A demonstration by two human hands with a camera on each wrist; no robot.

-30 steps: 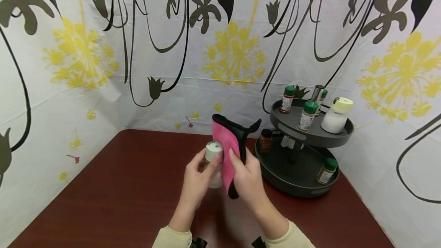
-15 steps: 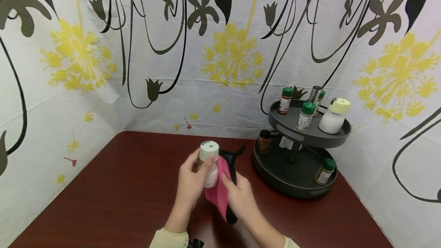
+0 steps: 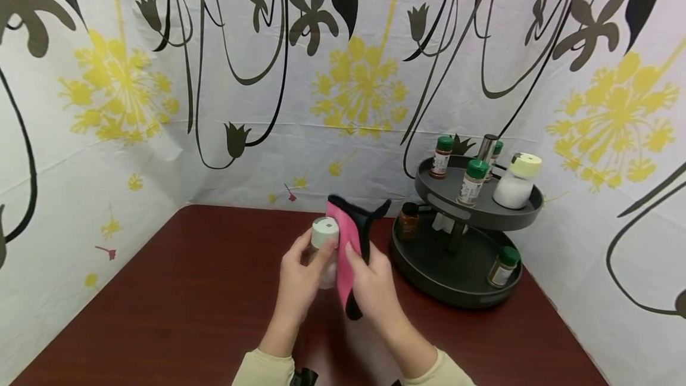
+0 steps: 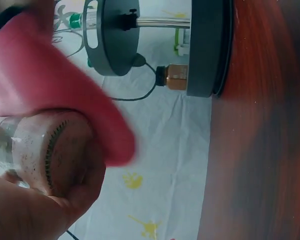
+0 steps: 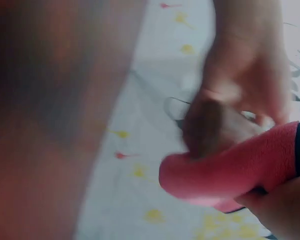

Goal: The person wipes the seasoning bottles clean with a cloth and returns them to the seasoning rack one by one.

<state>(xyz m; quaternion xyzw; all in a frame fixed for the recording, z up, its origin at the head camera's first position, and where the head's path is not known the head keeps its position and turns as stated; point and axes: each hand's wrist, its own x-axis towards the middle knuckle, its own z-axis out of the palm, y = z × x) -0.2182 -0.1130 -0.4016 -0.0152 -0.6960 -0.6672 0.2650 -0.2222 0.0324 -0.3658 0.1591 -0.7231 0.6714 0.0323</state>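
My left hand (image 3: 299, 282) grips a clear jar (image 4: 37, 150) with a pale green lid (image 3: 325, 231), held up off the table. White contents show through its side. In my right hand (image 3: 375, 290) is a folded pink cloth (image 3: 348, 255) with black edging, pinched between thumb and fingers. The cloth lies against the right side of the jar. Seen from the left wrist, the pink cloth (image 4: 65, 80) drapes over the jar near its base. The right wrist view is blurred, with the pink cloth (image 5: 225, 165) touching the jar there too.
A dark two-tier turntable rack (image 3: 455, 290) stands at the right back of the brown table (image 3: 187, 302). Its upper tier bears green-capped spice jars (image 3: 471, 183) and a white yellow-lidded bottle (image 3: 515, 182). Below are a brown bottle (image 3: 408, 222) and another green-capped jar (image 3: 504, 267). A patterned sheet hangs behind.
The right hand's cloth has moved down along the jar and back up. The jar has shifted slightly left and tilted a little; both hands keep their holds.
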